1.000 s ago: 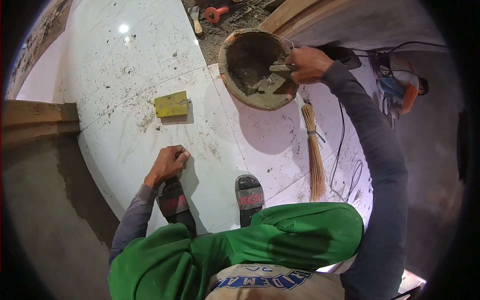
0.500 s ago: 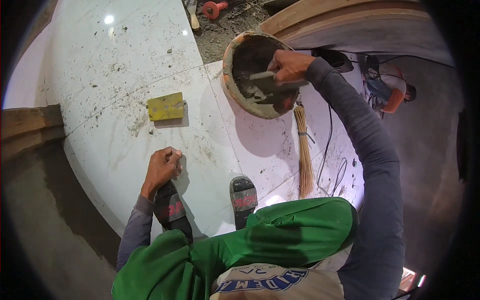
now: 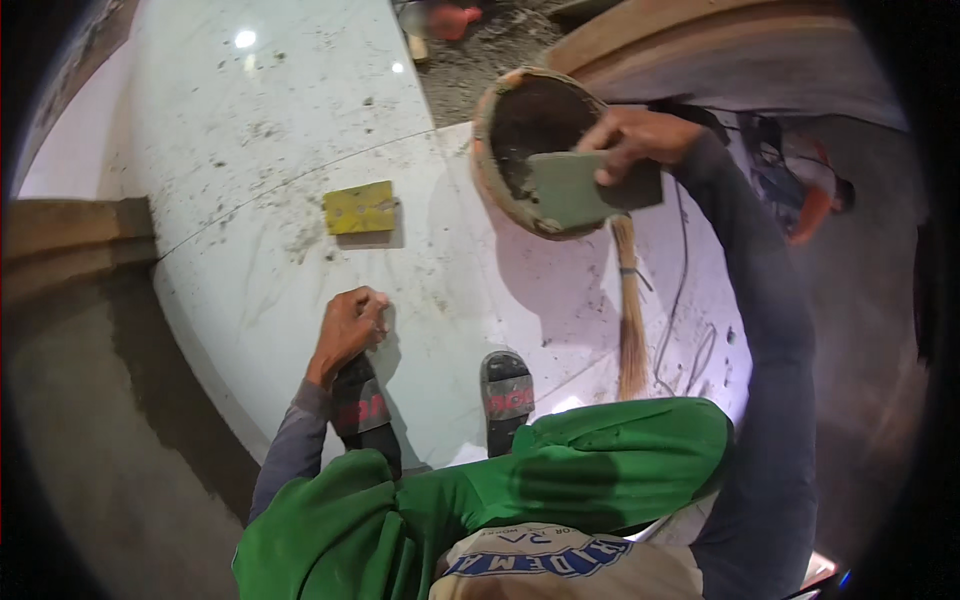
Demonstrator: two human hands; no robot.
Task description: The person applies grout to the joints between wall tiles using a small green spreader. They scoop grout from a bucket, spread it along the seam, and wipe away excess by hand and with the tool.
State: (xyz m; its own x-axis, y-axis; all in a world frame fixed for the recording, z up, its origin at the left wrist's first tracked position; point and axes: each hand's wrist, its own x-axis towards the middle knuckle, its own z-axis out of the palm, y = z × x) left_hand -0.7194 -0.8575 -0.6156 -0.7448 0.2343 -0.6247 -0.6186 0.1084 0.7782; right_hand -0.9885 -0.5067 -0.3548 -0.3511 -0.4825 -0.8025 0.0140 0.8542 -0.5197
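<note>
My right hand (image 3: 635,140) grips a flat grey trowel blade (image 3: 575,190) and holds it over the near rim of a round, mortar-caked pan (image 3: 505,115) at the top centre. My left hand (image 3: 350,325) is a closed fist pressed on the white marble floor tile (image 3: 300,100), just in front of my left sandal (image 3: 362,412). A yellow rectangular block (image 3: 360,208) lies flat on the tile, a little beyond my left hand. I crouch in green trousers.
My right sandal (image 3: 508,388) stands on the tile beside a straw broom (image 3: 630,320) lying lengthwise. Thin cables (image 3: 685,300) trail right of it. Grey cement floor (image 3: 110,420) borders the tile on the left, with a wooden plank (image 3: 70,230). An orange power tool (image 3: 815,200) sits far right.
My right hand has lifted the trowel blade out of the pan toward me. The view has shifted, so pan and yellow block sit lower. My left fist has stayed on the tile.
</note>
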